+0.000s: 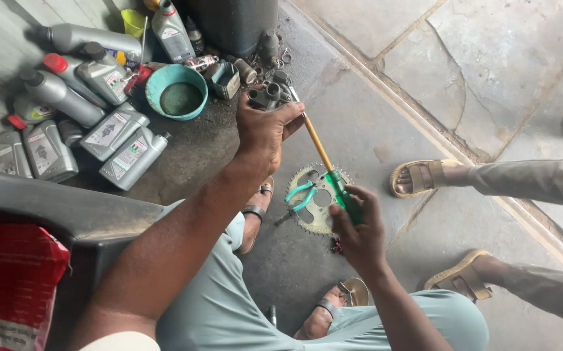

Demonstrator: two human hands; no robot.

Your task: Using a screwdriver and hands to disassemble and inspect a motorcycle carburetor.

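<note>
My left hand [263, 127] grips a grey metal part [269, 95] with several tube-like sockets, held above the oily floor. My right hand [357, 229] is closed on the green handle of a screwdriver [329, 170] whose yellowish shaft runs up and left to the metal part. Below the screwdriver, on the floor, lies a toothed chain sprocket [315, 203] with green-handled pliers [299, 195] resting on it.
Several grey oil bottles [113, 133] lie at the left beside a teal bowl [176, 91] and small metal parts. Another person's sandalled feet [424, 178] stand at the right. A dark seat [67, 208] and a red bag [11, 279] are at lower left.
</note>
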